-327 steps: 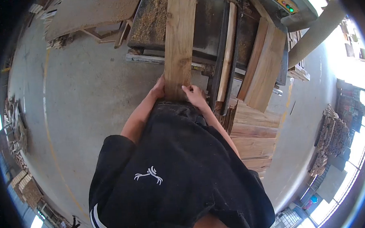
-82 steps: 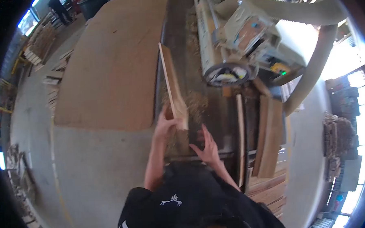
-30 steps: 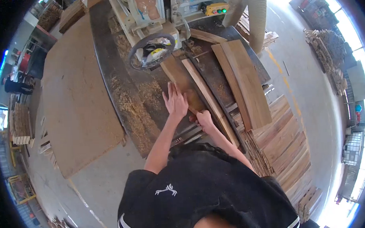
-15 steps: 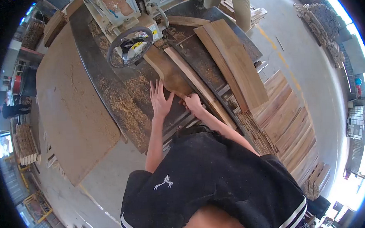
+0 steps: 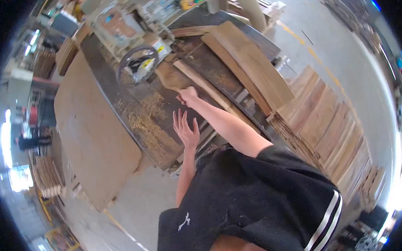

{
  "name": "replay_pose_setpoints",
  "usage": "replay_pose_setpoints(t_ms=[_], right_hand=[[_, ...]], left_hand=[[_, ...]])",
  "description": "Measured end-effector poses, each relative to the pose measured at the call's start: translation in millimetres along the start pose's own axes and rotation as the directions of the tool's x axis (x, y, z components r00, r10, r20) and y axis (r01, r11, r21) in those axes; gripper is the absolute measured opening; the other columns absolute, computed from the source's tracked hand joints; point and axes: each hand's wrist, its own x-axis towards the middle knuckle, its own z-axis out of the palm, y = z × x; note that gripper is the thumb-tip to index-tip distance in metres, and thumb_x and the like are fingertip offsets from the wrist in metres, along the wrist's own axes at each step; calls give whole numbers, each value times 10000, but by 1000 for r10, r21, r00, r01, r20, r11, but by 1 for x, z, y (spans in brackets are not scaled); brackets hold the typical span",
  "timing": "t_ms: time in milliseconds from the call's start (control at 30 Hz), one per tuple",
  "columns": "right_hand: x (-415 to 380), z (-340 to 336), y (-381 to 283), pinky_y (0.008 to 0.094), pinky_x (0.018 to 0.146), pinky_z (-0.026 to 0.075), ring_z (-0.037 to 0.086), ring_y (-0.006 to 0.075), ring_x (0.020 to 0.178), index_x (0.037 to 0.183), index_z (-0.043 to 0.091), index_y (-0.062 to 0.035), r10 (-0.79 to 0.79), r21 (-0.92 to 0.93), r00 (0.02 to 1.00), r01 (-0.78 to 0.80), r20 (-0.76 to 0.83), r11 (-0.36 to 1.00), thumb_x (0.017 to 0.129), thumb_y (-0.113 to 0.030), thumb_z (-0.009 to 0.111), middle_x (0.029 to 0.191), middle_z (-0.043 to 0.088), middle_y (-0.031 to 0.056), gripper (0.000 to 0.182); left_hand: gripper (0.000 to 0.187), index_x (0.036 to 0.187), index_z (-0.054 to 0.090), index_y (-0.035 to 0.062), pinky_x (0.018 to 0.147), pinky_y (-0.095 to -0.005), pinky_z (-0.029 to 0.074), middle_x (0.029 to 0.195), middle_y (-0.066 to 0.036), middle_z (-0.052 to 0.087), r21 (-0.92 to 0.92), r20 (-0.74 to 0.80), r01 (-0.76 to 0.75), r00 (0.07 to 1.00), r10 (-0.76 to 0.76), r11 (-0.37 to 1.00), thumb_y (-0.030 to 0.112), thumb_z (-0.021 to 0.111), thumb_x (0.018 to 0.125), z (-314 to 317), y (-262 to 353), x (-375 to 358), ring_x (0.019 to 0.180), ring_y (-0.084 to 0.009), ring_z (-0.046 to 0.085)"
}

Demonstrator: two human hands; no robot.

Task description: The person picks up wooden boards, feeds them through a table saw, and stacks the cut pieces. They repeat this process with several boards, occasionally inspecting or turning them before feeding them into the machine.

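Observation:
A curved wooden board [image 5: 169, 76] lies on the dark machine table, its far end running in beneath the machine head beside the handwheel [image 5: 137, 65]. My right hand [image 5: 188, 96] is closed on the near end of this board, with the arm stretched forward. Nearer my body, my left hand [image 5: 186, 129] hovers apart from the board, holding nothing, its fingers spread. A straight wooden strip [image 5: 203, 85] runs along the board's right side. Sawdust and shavings [image 5: 142, 114] are heaped on the table to the left.
Wide planks [image 5: 247, 60] rest on the machine's right side. Below them stands a stack of boards [image 5: 326, 120] on the floor. A large brown sheet [image 5: 91, 126] stretches along the left. Far left, another person [image 5: 35, 141] stands in the background.
The board has slid farther under the machine head, pushed by my right hand. My left hand has come off the board and drawn back toward me. The view has shifted slightly.

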Motion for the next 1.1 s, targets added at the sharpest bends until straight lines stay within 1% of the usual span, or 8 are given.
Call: replay_pose_setpoints(t_ms=[133, 233, 267, 400, 467, 600, 867, 1100], right_hand=[[-48, -18, -37, 366, 509, 557, 738, 237, 611, 980, 758, 46, -272, -105, 931, 304, 243, 947, 1060, -184, 632, 837, 788, 148, 274], [-89, -106, -72, 428, 794, 623, 778, 292, 893, 1067, 783, -4, -713, -516, 625, 745, 319, 423, 990, -244, 730, 1016, 799, 176, 258], [-103, -138, -84, 416, 885, 616, 773, 319, 996, 1095, 775, 2, -824, -645, 461, 747, 328, 162, 984, -249, 736, 1115, 798, 184, 276], [-152, -259, -116, 509, 1181, 440, 579, 424, 1371, 1423, 653, -59, -908, -984, 411, 179, 83, -9, 883, -394, 848, 1371, 695, 236, 665], [-178, -298, -124, 519, 1214, 398, 494, 408, 1465, 1495, 605, -63, -825, -997, 564, 27, -40, 67, 865, -429, 857, 1358, 700, 248, 771], [-176, -368, -83, 509, 1165, 458, 535, 439, 1417, 1453, 624, -26, -922, -979, 380, 206, 80, 0, 910, -461, 844, 1471, 619, 258, 730], [-248, -332, -2, 562, 1162, 433, 560, 445, 1364, 1322, 689, 7, -825, -850, 493, 526, 276, 30, 980, -216, 785, 1416, 641, 249, 419], [-230, -248, 24, 551, 1113, 491, 584, 476, 1342, 1594, 437, 29, -743, -855, 533, 509, 405, -100, 984, -376, 778, 1470, 602, 284, 807]], left_hand=[[466, 1426, 606, 46, 1221, -590, 342, 1580, -203, 556, 45, 18, -85, 996, 84, 995, 257, 705, 1023, 8, -5, -6, 1548, -439, 413], [428, 1391, 620, 34, 1229, -593, 334, 1557, -206, 578, 88, 5, -47, 999, 47, 995, 268, 688, 1039, 17, -6, -10, 1540, -442, 419], [426, 1387, 624, 38, 1225, -594, 342, 1549, -201, 586, 114, 10, -21, 1000, 20, 993, 272, 690, 1038, 15, -4, -7, 1537, -437, 427], [470, 1378, 624, 62, 1189, -581, 369, 1556, -185, 579, 181, 51, 16, 998, -26, 983, 308, 730, 992, 12, 5, -6, 1524, -430, 434], [472, 1370, 627, 67, 1188, -581, 368, 1539, -182, 587, 149, 74, 34, 996, -45, 988, 312, 735, 981, 15, 10, -5, 1512, -430, 442], [448, 1315, 645, 58, 1207, -579, 357, 1538, -170, 573, 134, 63, 106, 991, -115, 985, 329, 731, 969, 6, 11, -4, 1519, -422, 419], [274, 1190, 722, 78, 1116, -511, 480, 1287, -132, 735, -206, -215, 165, 954, -209, 965, 196, 790, 952, -2, -16, 9, 1353, -394, 607], [261, 1162, 736, 75, 1044, -499, 543, 1197, -153, 757, 209, -193, 261, 956, -221, 943, 257, 724, 975, -60, -172, 96, 1257, -380, 651]])
